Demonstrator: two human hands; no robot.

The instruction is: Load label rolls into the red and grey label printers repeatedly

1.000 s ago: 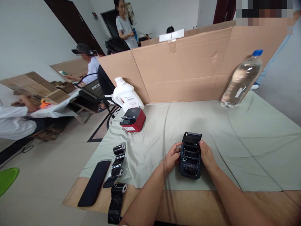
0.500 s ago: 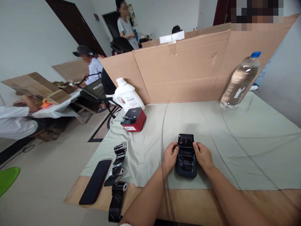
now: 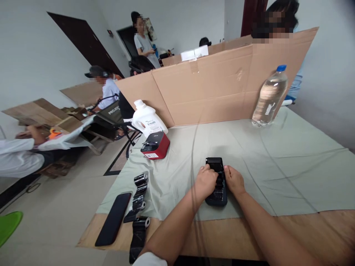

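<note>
A: What are the hands on?

B: A small dark printer (image 3: pixel 216 183), a rounded plastic box, matte, lying on the grey-green cloth (image 3: pixel 277 159) near the desk's (image 3: pixel 249 240) front edge. Its lid is up and points toward 12 o'clock. The left hand (image 3: pixel 206 181) lies over the open bay, fingers curled down into it; the right hand (image 3: pixel 234 180) cups the casing's 3 o'clock side.

A: Grip?

B: Both narrow. The right one holds the printer's body. The left one presses into the bay; whether it pinches anything inside, I can't tell, since the hand hides it.

A: So which step?

B: I judge it's seating something in the bay, with the lid not yet shut. The next move would call for a steady casing and a clear hinge path.

A: Anything else around?

B: At 9 o'clock, glossy black ribbon (image 3: pixel 138 195) trails off two spools, beside a flat black phone (image 3: pixel 113 218). At 11 o'clock sits a red-and-black printer (image 3: pixel 155 145), boxy, and behind it a white jug (image 3: pixel 147 120). At 1 o'clock stands a clear water bottle (image 3: pixel 268 98) with a blue cap, against a creased cardboard wall (image 3: pixel 216 88).
</note>
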